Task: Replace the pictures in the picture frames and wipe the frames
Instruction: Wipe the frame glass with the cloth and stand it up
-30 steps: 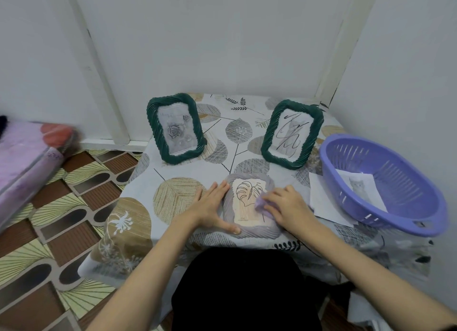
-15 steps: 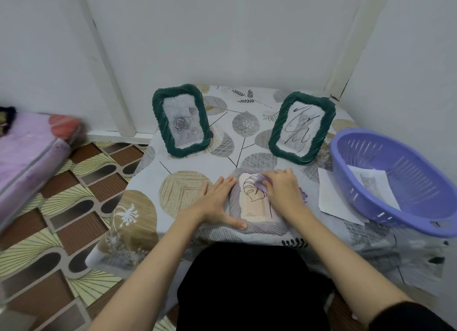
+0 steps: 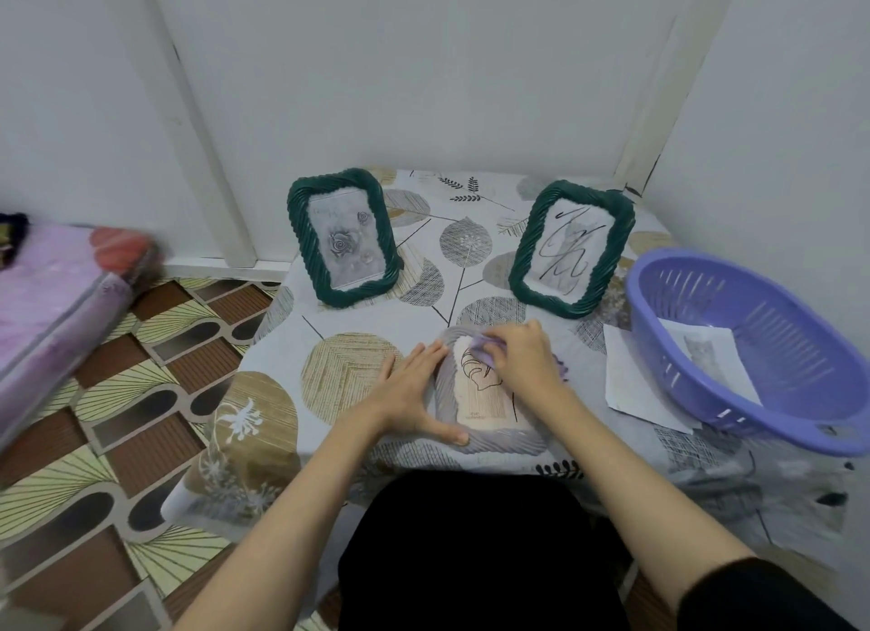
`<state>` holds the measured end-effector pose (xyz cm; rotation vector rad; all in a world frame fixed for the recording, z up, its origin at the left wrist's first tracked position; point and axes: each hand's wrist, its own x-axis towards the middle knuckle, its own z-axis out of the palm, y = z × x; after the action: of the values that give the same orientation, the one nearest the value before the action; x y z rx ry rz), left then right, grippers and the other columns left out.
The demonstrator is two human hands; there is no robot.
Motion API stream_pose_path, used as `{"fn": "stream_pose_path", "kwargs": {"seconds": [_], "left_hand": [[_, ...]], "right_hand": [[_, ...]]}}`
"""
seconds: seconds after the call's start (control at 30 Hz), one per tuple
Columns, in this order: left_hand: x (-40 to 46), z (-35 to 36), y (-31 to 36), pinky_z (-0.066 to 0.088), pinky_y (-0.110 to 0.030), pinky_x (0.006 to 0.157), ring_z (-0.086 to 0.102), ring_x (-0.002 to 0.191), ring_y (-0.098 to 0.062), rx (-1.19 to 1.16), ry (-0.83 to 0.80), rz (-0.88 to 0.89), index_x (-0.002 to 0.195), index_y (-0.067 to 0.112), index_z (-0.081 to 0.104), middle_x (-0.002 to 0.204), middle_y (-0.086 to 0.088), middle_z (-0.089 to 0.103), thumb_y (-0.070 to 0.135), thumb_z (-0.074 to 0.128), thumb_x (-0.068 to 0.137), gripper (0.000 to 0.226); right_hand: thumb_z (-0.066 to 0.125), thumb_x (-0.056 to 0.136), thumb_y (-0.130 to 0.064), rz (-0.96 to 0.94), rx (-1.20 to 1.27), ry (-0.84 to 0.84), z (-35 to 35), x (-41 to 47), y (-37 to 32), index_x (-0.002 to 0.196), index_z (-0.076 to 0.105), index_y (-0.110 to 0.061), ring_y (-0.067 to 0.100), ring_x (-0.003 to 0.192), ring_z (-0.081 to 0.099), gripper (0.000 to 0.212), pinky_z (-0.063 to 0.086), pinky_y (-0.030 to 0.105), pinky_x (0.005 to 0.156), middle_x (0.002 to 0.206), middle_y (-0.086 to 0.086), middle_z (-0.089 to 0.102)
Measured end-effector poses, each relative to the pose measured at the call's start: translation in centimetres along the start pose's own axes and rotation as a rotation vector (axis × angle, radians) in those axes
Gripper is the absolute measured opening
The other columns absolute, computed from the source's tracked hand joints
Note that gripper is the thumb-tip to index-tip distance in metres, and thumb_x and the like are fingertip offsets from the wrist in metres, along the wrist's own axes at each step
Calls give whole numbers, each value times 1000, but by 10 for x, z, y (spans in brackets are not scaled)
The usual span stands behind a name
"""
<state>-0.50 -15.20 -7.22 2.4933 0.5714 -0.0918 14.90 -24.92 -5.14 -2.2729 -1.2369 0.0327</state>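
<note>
- The grey rope-edged frame [image 3: 489, 435] lies flat at the table's [image 3: 358, 319] near edge, holding a leaf drawing.
- Your right hand [image 3: 525, 364] has slid from the frame's middle to its top since a second ago.
- It pinches the lilac cloth [image 3: 480, 348] there; your left hand [image 3: 414, 390], fingers flat and spread, presses the frame's left side.

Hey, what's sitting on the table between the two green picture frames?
Nothing stands there. In the head view, only bare leaf-print tablecloth lies between the left green frame and the right green frame.
</note>
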Motion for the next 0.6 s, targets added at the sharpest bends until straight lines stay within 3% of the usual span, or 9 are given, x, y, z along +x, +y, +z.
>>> {"fn": "stream_pose_path", "kwargs": {"seconds": [0.17, 0.27, 0.37, 0.47, 0.53, 0.6], "left_hand": [[1, 3, -4, -13, -39, 115, -8, 144, -7, 29, 23, 11, 148, 24, 0, 158, 9, -2, 79, 63, 42, 135], [2, 4, -6, -12, -38, 114, -8, 144, -6, 31, 33, 17, 148, 25, 1, 157, 9, -1, 84, 51, 36, 137], [2, 3, -6, -12, -39, 116, -9, 144, -7, 30, 21, 14, 148, 26, 0, 157, 10, -3, 84, 52, 36, 137], [1, 1, -3, -13, -38, 116, -10, 144, -7, 27, 5, 12, 148, 26, -1, 157, 9, -4, 75, 68, 47, 132], [0, 0, -1, -14, -38, 116, -10, 143, -7, 17, 7, 5, 148, 25, -1, 157, 9, -5, 67, 72, 55, 126], [-1, 0, 0, -15, -38, 116, -11, 143, -6, 13, 8, -4, 148, 25, -1, 157, 9, -5, 66, 72, 56, 124]], "right_hand": [[61, 86, -31, -83, 163, -49, 11, -28, -25, 108, 69, -20, 28, 98, 48, 25, 41, 38, 90, 76, -9, 44], [60, 82, -35, -275, 79, -70, 5, -55, -10, 98, 72, -19, 29, 81, 51, 26, 48, 38, 74, 87, 5, 67], [49, 78, -43, -376, -24, -67, -1, -64, 9, 86, 74, -22, 25, 66, 54, 34, 49, 33, 61, 91, -10, 73], [52, 75, -54, -137, 39, -95, -17, -56, 13, 107, 68, -25, 28, 91, 54, 47, 47, 42, 83, 107, 0, 63], [55, 76, -56, 68, 76, -172, -29, -49, 21, 123, 56, -22, 26, 104, 48, 58, 39, 38, 93, 111, 5, 54], [63, 77, -50, 139, -1, -216, -37, -47, 28, 105, 60, -18, 25, 97, 52, 43, 40, 34, 82, 95, 6, 57]]}}
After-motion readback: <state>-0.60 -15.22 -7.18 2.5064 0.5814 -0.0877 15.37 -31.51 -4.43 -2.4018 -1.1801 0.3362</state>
